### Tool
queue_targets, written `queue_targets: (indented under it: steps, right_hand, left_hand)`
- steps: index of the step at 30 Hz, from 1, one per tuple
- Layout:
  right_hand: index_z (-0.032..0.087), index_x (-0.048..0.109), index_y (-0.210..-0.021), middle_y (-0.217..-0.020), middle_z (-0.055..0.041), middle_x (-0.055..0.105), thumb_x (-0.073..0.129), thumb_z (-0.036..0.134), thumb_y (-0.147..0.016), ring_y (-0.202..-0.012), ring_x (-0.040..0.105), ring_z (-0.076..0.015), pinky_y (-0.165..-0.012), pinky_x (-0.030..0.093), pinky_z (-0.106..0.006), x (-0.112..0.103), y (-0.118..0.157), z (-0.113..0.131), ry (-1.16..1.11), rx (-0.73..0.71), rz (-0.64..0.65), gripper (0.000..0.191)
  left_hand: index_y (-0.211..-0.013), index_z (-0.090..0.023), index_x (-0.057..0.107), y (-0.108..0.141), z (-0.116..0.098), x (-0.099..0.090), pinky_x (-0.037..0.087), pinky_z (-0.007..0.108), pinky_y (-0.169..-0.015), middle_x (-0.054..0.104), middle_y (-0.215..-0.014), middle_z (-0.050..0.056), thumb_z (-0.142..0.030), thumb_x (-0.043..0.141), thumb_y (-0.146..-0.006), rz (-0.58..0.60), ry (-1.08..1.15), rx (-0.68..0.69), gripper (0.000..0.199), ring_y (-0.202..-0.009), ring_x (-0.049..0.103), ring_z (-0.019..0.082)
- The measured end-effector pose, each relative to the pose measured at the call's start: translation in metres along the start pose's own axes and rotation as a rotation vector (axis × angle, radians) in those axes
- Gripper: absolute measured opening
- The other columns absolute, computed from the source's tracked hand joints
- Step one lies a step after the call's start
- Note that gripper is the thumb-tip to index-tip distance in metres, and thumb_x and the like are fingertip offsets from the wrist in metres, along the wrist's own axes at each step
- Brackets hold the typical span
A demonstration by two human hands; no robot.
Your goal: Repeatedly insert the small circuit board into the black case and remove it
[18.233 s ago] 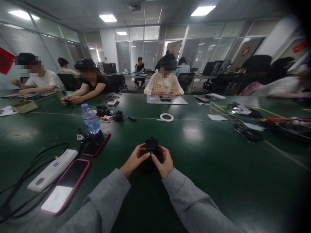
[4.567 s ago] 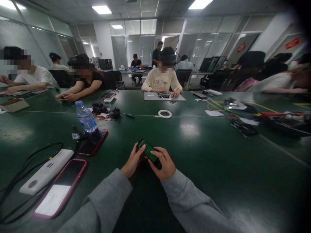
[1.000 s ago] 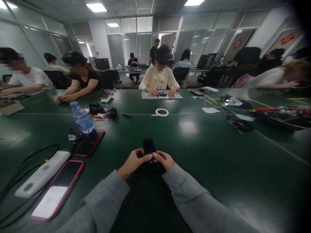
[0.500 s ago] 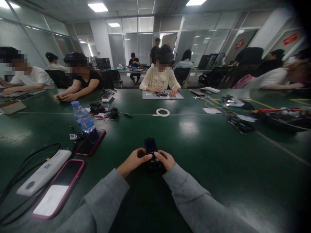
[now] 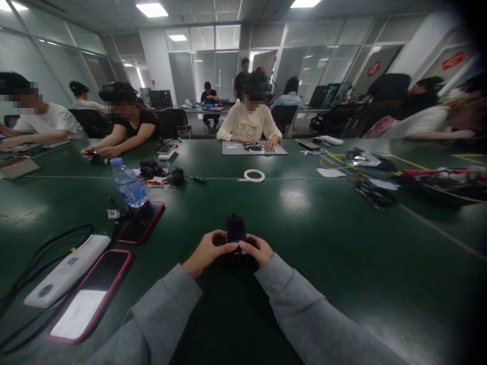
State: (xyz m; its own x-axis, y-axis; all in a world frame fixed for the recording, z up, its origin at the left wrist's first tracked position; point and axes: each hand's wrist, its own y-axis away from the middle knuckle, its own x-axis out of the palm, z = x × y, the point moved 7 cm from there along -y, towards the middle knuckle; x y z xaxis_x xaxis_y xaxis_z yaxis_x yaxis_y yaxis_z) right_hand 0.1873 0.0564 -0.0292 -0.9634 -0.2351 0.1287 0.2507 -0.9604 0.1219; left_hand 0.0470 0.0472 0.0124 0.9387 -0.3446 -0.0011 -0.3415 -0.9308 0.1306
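A small black device with a dark screen (image 5: 236, 230) is held upright between both hands, near the middle of the green table (image 5: 304, 243). My left hand (image 5: 210, 251) grips its left side, the thumb lying across the lower front. From the right, my right hand (image 5: 258, 249) holds the same device, its thumb tip close to the left one. The fingers behind the device are mostly hidden. Beyond it lies a white ring-shaped coil (image 5: 254, 176).
At left are a water bottle (image 5: 128, 183), two red-edged phones (image 5: 141, 223) (image 5: 91, 296), a white device (image 5: 68, 271) and black cables. Wires and tools (image 5: 445, 182) lie at right. Across the table, a person in pale yellow (image 5: 249, 121) works on a grey board.
The device has tilted slightly, and more of its lower front is covered by my thumbs. My right thumb has moved a little down and left.
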Motion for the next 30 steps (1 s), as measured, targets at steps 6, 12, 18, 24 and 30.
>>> queue_targets:
  steps: [6,12,18,24,30]
  right_hand:
    - [0.012,0.062,-0.093,-0.096,-0.0106,0.064,0.079,0.049,-0.055,-0.091,0.060,-0.0245,-0.085,0.045,-0.039,0.001,-0.002,0.001,-0.007,-0.032,0.088,0.055]
    - [0.012,0.062,-0.091,-0.095,-0.0106,0.065,0.080,0.044,-0.055,-0.091,0.061,-0.0244,-0.085,0.046,-0.039,-0.001,-0.003,-0.001,-0.028,-0.014,0.048,0.052]
    - [0.015,0.053,-0.097,-0.092,-0.0102,0.065,0.080,0.044,-0.052,-0.088,0.062,-0.0238,-0.081,0.048,-0.039,-0.007,-0.007,-0.015,-0.097,-0.031,-0.073,0.061]
    - [0.016,0.053,-0.096,-0.092,-0.0093,0.065,0.081,0.045,-0.049,-0.089,0.062,-0.0239,-0.082,0.047,-0.038,-0.008,-0.006,-0.013,-0.100,-0.040,-0.113,0.061]
    - [0.012,0.061,-0.092,-0.092,-0.0104,0.064,0.078,0.053,-0.053,-0.088,0.061,-0.0238,-0.082,0.046,-0.036,-0.004,-0.001,-0.002,-0.022,0.010,-0.051,0.059]
  left_hand:
    - [-0.096,-0.014,0.061,0.000,0.001,0.000,0.041,0.036,-0.086,0.063,-0.102,0.010,-0.037,0.072,-0.064,0.021,0.015,0.037,0.041,-0.094,0.058,0.022]
    - [-0.094,-0.014,0.060,-0.001,0.002,0.000,0.042,0.035,-0.084,0.063,-0.099,0.010,-0.038,0.071,-0.066,0.000,0.023,0.054,0.038,-0.092,0.059,0.022]
    - [-0.094,-0.013,0.060,-0.001,0.001,-0.002,0.042,0.035,-0.084,0.063,-0.099,0.010,-0.037,0.072,-0.066,-0.024,0.008,0.050,0.039,-0.092,0.059,0.022]
    - [-0.092,-0.014,0.060,-0.002,0.001,-0.002,0.042,0.036,-0.084,0.064,-0.098,0.010,-0.038,0.073,-0.063,-0.053,0.010,0.038,0.040,-0.092,0.059,0.022]
    - [-0.094,-0.014,0.061,0.000,0.000,-0.001,0.041,0.036,-0.086,0.063,-0.100,0.010,-0.041,0.070,-0.066,-0.047,-0.004,0.030,0.040,-0.094,0.058,0.022]
